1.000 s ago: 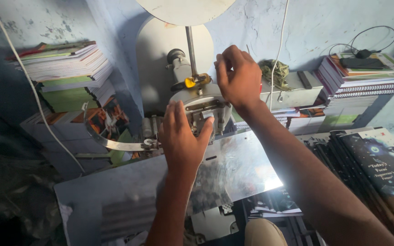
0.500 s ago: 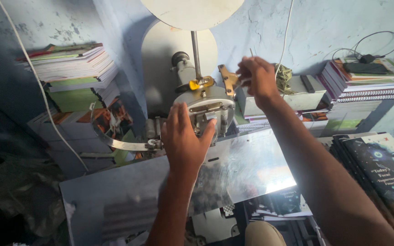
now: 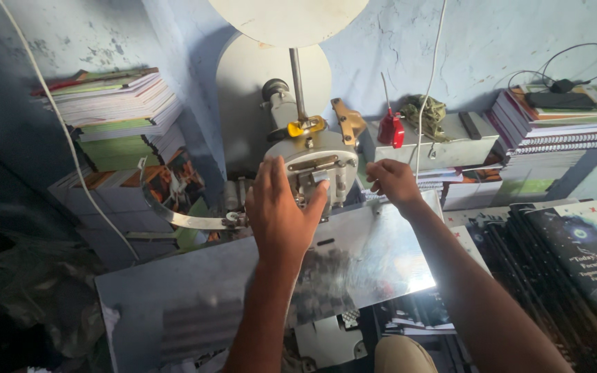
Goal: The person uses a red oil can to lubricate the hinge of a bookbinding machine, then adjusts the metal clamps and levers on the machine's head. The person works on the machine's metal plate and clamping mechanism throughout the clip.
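My left hand (image 3: 281, 211) lies flat on the front of a grey metal machine head (image 3: 326, 148), fingers spread, thumb beside a small lever. My right hand (image 3: 395, 183) is just right of the head, low over the far edge of the shiny steel work plate (image 3: 381, 266). Its fingers are curled together, and whether they pinch anything is hidden. A thin rod rises from the head to a white disc (image 3: 288, 17). A yellow clip (image 3: 305, 128) and a brass lever (image 3: 348, 121) sit on top of the head.
A red-handled screwdriver (image 3: 390, 128) and a crumpled cloth (image 3: 426, 110) lie on a grey box behind my right hand. Book stacks stand at left (image 3: 115, 110) and right (image 3: 561, 121), dark books (image 3: 575, 255) at lower right. A white cable (image 3: 428, 76) hangs down. A curved metal strip (image 3: 174, 220) juts left.
My right hand has come down from the top of the machine head to the plate's far edge on the right. My left hand has stayed on the head.
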